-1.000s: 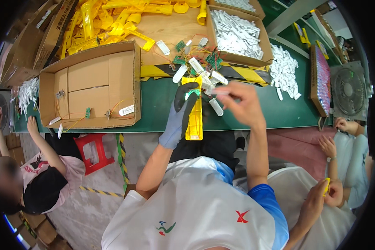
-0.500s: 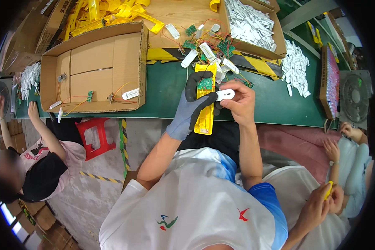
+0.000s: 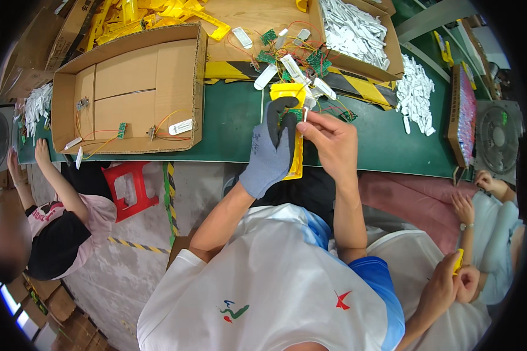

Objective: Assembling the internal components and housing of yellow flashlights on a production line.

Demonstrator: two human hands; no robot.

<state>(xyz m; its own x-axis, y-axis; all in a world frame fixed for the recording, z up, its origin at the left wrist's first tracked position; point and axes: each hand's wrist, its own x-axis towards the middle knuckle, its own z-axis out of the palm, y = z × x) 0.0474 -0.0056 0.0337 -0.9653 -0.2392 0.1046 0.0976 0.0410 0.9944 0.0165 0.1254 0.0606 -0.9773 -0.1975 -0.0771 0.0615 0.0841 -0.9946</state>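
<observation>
Left of the yellow housing (image 3: 288, 90), the gloved left hand (image 3: 271, 149) is filling the nearest space; beyond it, bare green tabletop (image 3: 231, 126) is leaving a passage before the cardboard box (image 3: 126, 67), whose raised wall is standing in the way. Past the housing's far end, wired circuit boards (image 3: 318, 62) and white pieces (image 3: 266, 76) are blocking a low path. Right of the housing, the right hand (image 3: 337, 143) is crowding its edge, while open tabletop is stretching farther right.

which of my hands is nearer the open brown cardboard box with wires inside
Left: the gloved left hand is right of the box; the bare right hand is farther right, beyond the yellow plastic casing.
</observation>
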